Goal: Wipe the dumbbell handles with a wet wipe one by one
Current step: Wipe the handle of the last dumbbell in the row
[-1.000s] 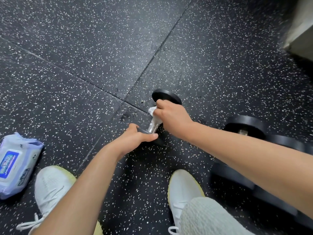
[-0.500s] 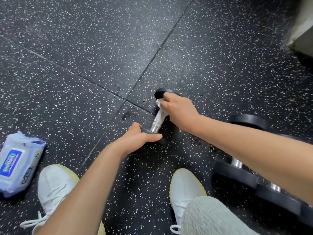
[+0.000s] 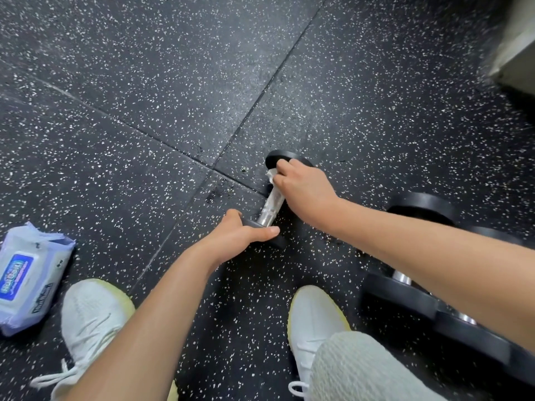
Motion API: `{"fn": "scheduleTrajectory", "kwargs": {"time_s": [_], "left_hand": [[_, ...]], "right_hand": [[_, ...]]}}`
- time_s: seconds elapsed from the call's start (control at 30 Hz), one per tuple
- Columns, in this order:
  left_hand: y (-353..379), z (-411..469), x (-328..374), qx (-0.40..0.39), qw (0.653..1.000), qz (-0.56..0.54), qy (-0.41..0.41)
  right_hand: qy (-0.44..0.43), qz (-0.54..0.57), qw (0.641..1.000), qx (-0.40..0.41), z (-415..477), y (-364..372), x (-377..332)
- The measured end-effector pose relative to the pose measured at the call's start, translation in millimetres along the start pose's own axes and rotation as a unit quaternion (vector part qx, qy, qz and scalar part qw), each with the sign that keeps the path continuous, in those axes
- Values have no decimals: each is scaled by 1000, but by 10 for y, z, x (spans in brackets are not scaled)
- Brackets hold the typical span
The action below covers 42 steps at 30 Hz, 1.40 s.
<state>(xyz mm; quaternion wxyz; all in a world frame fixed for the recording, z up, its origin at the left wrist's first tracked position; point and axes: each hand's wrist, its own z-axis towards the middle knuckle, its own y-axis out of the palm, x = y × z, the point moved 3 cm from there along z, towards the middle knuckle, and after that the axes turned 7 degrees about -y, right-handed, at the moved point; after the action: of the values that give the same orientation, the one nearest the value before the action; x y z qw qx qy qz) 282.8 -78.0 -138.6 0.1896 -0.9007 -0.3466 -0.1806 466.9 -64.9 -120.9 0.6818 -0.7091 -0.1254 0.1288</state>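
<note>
A small black dumbbell with a shiny metal handle [image 3: 268, 208] lies on the speckled floor in the middle of the head view. My left hand [image 3: 237, 234] grips its near black end [image 3: 279, 241]. My right hand [image 3: 304, 189] holds a white wet wipe [image 3: 272, 176] wrapped round the far part of the handle, close to the far black end [image 3: 275, 157]. The lower half of the handle shows bare.
More black dumbbells [image 3: 405, 293] lie in a row at the right, partly behind my right forearm. A blue pack of wet wipes [image 3: 26, 279] lies at the left beside my white shoe [image 3: 89, 316]. A pale block [image 3: 518, 50] stands at the top right.
My right hand has slid the wipe along the handle away from me toward the far end, uncovering more bare metal. My left hand has stayed on the near end.
</note>
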Motion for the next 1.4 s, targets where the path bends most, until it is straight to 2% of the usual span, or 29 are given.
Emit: {"fn": "scheduleTrajectory", "kwargs": {"time_s": [0.07, 0.2, 0.27, 0.33, 0.4, 0.47, 0.6, 0.67, 0.77, 0.83, 0.9, 1.07, 1.13, 1.27, 1.33, 1.4], "left_hand": [[18, -17, -3, 5, 1000, -2, 4], [24, -32, 5, 5, 1000, 3, 8], [30, -44, 13, 2, 1000, 5, 4], [21, -31, -1, 2, 1000, 3, 2], [6, -8, -14, 1, 1000, 4, 3], [15, 19, -24, -2, 1000, 3, 3], [17, 29, -40, -13, 1000, 0, 3], [18, 27, -34, -19, 1000, -1, 5], [14, 47, -45, -18, 1000, -6, 1], [11, 54, -53, -19, 1000, -9, 1], [0, 53, -42, -19, 1000, 1, 0], [44, 43, -21, -14, 1000, 23, 0], [86, 25, 1, 0, 999, 40, 11], [106, 2, 30, 10, 999, 36, 22], [109, -20, 37, 9, 999, 38, 25], [110, -25, 33, 13, 999, 43, 31]], "right_hand": [[-38, 5, 999, 8, -71, 44, -120], [-179, 32, 983, -14, -220, 111, -299], [-148, 16, 989, -8, -157, 78, -162], [-69, -3, 998, 15, -64, 37, 21], [-24, -12, 999, 31, -37, 25, 87], [-47, -11, 998, 39, -93, 47, 2], [-170, 1, 985, 25, -314, 118, -234], [-149, 1, 989, 17, -281, 101, -132], [-32, 3, 999, 37, -124, 45, 89], [12, 2, 999, 37, -85, 37, 91], [4, 2, 999, 35, -138, 47, -38], [-146, 37, 989, 7, -338, 95, -283], [-115, 33, 993, 2, -277, 64, -131], [16, 13, 1000, 21, -126, 8, 104], [2, 14, 999, 31, -177, 27, 6], [-63, 45, 996, 32, -283, 70, -136]]}}
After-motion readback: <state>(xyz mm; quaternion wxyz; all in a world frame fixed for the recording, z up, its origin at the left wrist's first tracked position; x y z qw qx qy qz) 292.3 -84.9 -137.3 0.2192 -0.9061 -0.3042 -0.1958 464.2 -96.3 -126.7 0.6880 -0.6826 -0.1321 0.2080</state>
